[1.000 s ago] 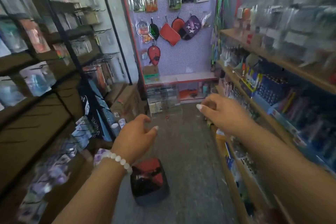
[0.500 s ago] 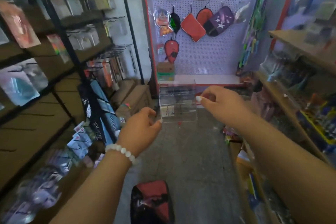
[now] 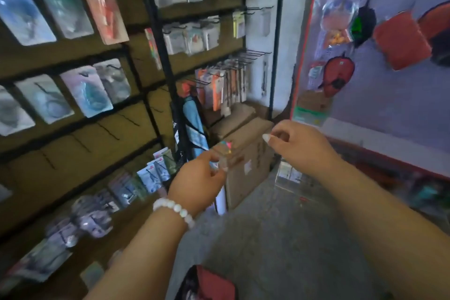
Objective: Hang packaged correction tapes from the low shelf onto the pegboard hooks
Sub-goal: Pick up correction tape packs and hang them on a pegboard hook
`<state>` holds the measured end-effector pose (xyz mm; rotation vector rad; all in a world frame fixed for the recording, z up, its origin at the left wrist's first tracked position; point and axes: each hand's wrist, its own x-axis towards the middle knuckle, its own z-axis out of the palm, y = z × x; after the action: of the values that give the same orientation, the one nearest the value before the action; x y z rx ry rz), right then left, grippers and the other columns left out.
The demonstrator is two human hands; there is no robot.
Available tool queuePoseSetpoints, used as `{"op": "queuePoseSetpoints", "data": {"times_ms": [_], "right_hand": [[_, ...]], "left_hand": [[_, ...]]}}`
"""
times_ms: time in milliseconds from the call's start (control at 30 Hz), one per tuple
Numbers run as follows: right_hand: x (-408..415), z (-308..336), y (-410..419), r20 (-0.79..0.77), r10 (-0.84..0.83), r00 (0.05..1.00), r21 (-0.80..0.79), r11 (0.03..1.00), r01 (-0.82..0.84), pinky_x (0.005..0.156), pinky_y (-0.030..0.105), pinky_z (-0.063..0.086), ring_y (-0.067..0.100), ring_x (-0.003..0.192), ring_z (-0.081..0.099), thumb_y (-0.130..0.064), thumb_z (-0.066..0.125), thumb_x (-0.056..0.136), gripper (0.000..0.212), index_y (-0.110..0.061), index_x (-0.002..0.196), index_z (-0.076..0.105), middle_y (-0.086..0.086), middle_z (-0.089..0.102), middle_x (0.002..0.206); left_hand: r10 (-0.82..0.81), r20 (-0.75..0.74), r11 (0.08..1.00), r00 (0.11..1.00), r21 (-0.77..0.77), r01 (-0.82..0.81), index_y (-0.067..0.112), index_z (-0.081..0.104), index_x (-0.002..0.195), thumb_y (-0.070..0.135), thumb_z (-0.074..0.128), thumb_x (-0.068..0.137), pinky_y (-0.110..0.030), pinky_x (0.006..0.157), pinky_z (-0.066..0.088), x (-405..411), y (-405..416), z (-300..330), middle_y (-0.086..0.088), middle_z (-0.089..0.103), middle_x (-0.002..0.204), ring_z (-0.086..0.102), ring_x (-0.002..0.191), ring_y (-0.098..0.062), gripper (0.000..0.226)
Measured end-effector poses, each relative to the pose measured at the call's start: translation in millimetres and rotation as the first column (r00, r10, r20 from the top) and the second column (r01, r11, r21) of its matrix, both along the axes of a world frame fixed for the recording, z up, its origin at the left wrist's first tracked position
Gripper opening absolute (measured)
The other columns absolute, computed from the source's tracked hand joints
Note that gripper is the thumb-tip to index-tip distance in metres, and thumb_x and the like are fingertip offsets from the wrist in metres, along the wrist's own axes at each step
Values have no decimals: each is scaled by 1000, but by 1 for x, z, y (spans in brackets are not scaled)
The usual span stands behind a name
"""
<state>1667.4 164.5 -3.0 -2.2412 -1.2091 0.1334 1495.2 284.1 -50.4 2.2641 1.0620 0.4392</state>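
My left hand [image 3: 197, 178], with a white bead bracelet, is raised mid-frame with its fingers curled towards the thumb. Blur and a coloured label on the cardboard box [image 3: 246, 153] behind the fingertips hide whether it holds anything. A little higher to the right, my right hand [image 3: 299, 146] has its thumb pressed against curled fingers, and I see nothing in it. Left of both hands stands the brown pegboard [image 3: 80, 139] with bare black hooks [image 3: 107, 130]. Small packaged items [image 3: 151, 175] hang along its low row, too blurred to identify.
Larger packets hang higher on the brown board. Stacked cardboard boxes sit at the aisle's far left corner. A purple pegboard [image 3: 389, 105] with red pouches closes the aisle on the right. A red and black stool [image 3: 209, 282] stands on the grey floor near my feet.
The view has swung left, from the purple end wall to the brown pegboard. Both hands stayed raised in front of me, and their fingers have curled in tighter.
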Motion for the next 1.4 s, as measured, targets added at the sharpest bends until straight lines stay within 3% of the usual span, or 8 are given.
{"op": "queuePoseSetpoints", "data": {"times_ms": [133, 300, 500, 667, 800, 1033, 1200, 1400], "right_hand": [[19, -5, 61, -63, 163, 985, -10, 986, -164, 79, 34, 49, 20, 91, 60, -44, 54, 91, 26, -21, 101, 61, -3, 63, 91], [-9, -23, 140, -99, 366, 925, 47, 931, -363, 73, 34, 49, 23, 78, 61, -41, 58, 87, 23, -19, 89, 63, 1, 65, 79], [-67, -45, 210, -110, 523, 845, 1, 851, -526, 65, 32, 43, 18, 68, 55, -43, 57, 87, 21, -22, 85, 60, -3, 57, 70], [-121, -50, 273, -108, 591, 799, -25, 802, -597, 67, 36, 48, 22, 72, 59, -44, 54, 89, 23, -22, 87, 60, 2, 63, 75], [-171, -49, 332, -87, 603, 793, -44, 793, -607, 68, 37, 49, 22, 74, 60, -47, 52, 90, 26, -22, 90, 59, 1, 62, 79], [-226, -55, 412, -129, 581, 804, -99, 799, -594, 68, 37, 49, 22, 76, 59, -46, 51, 92, 28, -20, 88, 58, -1, 58, 74], [-234, -74, 450, -130, 601, 788, -181, 767, -615, 77, 39, 51, 25, 86, 63, -46, 49, 93, 32, -17, 97, 61, 9, 69, 92], [-219, -85, 499, -154, 674, 722, -168, 703, -691, 66, 33, 48, 21, 78, 61, -44, 50, 92, 27, -19, 92, 61, 6, 67, 83]], "left_hand": [[170, -45, 985, 984, -19, -171, 23, 58, 109, 37, 59, 91, -33, 75, 53, -3, 25, 1, 2, 74, 78, 69, 83, -20, 23], [377, -80, 926, 923, 5, -378, 23, 57, 111, 33, 59, 92, -27, 68, 43, -43, 54, 0, 9, 64, 66, 68, 84, -18, 22], [516, -111, 852, 849, -34, -523, 24, 56, 120, 36, 57, 92, -34, 70, 57, -105, 87, -15, 3, 73, 80, 68, 74, -14, 30], [556, -101, 823, 825, -71, -563, 24, 57, 117, 38, 58, 92, -37, 72, 58, -156, 138, -32, 5, 69, 74, 67, 73, -14, 29], [562, -101, 817, 821, -83, -570, 22, 57, 120, 32, 56, 94, -28, 58, 53, -202, 199, -37, 7, 64, 65, 64, 63, -9, 27], [481, -163, 852, 862, -146, -503, 25, 55, 121, 36, 54, 95, -30, 63, 58, -249, 287, -47, 8, 65, 76, 64, 62, -5, 28], [451, -194, 848, 871, -211, -486, 26, 55, 123, 34, 55, 93, -29, 53, 54, -253, 324, -67, 4, 65, 67, 62, 56, -9, 31], [500, -161, 825, 851, -208, -525, 26, 54, 124, 32, 54, 93, -32, 66, 59, -235, 361, -80, 5, 71, 88, 66, 72, -11, 31]]}}
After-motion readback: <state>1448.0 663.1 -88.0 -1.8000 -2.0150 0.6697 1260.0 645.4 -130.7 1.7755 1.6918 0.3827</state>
